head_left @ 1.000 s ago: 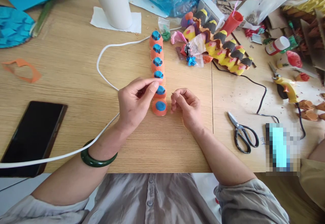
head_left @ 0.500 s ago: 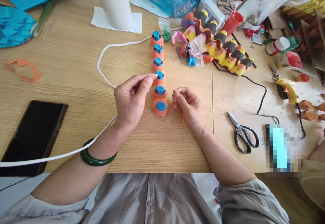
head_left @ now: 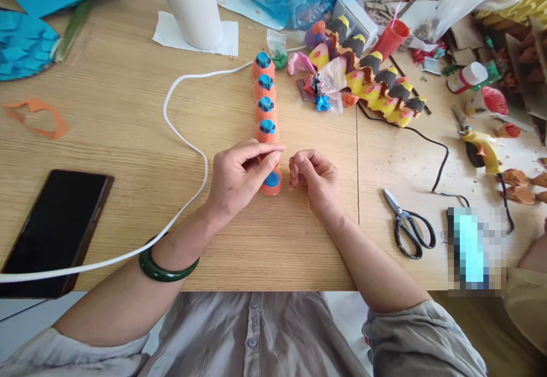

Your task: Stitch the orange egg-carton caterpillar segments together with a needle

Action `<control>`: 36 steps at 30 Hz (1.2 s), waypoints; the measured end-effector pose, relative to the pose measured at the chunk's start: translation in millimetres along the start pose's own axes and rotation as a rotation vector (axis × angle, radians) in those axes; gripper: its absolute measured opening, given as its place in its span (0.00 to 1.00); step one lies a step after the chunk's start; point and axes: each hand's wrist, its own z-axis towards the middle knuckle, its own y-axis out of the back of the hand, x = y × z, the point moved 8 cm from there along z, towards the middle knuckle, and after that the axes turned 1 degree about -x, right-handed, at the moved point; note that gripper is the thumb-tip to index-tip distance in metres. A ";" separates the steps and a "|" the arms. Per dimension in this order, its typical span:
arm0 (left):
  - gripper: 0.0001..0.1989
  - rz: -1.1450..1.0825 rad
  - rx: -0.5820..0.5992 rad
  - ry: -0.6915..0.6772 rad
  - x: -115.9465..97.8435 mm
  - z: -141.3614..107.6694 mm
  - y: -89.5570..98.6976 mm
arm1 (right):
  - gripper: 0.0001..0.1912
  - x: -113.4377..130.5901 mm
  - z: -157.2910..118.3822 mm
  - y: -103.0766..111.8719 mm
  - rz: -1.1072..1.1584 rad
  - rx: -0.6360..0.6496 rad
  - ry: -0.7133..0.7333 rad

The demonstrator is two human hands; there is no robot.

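Note:
A strip of orange bumps (head_left: 265,90) with blue clay discs on top runs away from me on the wooden table; dark marks show on the far discs. My left hand (head_left: 244,175) is over the strip's near part, thumb and forefinger pinched together, and hides one bump. Whether something is between those fingertips is too small to tell. The nearest bump has a plain blue disc (head_left: 272,179). Just right of the strip, my right hand (head_left: 314,175) is closed in a pinch, its fingertips close to the left ones; what it holds is too small to make out.
Black-handled scissors (head_left: 409,223) lie to the right, near a blurred-out device (head_left: 472,249). A phone (head_left: 57,229) and a white cable (head_left: 207,166) are at left. Farther back stand a white roll (head_left: 192,7), clay packets (head_left: 322,102) and a painted yellow-and-black strip (head_left: 376,83). A person's arm shows at far right.
My left hand has moved right and slightly down, from beside the strip to over it, bringing its fingertips near my right hand. The right hand has barely moved.

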 end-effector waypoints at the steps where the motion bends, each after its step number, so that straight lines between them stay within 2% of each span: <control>1: 0.07 -0.003 0.005 -0.015 -1.0 0.0 -0.6 | 0.19 -0.1 -0.1 0.0 -0.007 -0.003 -0.001; 7: 0.07 -0.021 0.078 -0.070 -2.0 -0.9 -8.9 | 0.21 0.2 -1.2 -1.9 -0.044 0.012 -0.013; 11: 0.04 0.005 0.047 -0.104 -2.1 -1.8 -7.9 | 0.20 1.4 -2.2 -5.8 -0.047 0.061 -0.005; 15: 0.05 0.025 0.020 -0.054 0.3 -0.6 -4.8 | 0.21 0.4 -3.0 -8.0 -0.041 0.088 -0.018; 20: 0.06 0.007 -0.022 -0.016 1.0 0.6 -0.7 | 0.21 0.5 -3.0 -6.4 -0.044 0.064 -0.012; 28: 0.05 0.010 -0.014 0.013 1.2 -0.3 -1.1 | 0.20 8.0 -3.6 -0.5 -0.039 -0.034 0.040; 36: 0.04 0.016 -0.036 -0.004 1.0 -0.2 0.3 | 0.17 9.9 -5.8 -0.5 -0.062 -0.028 0.068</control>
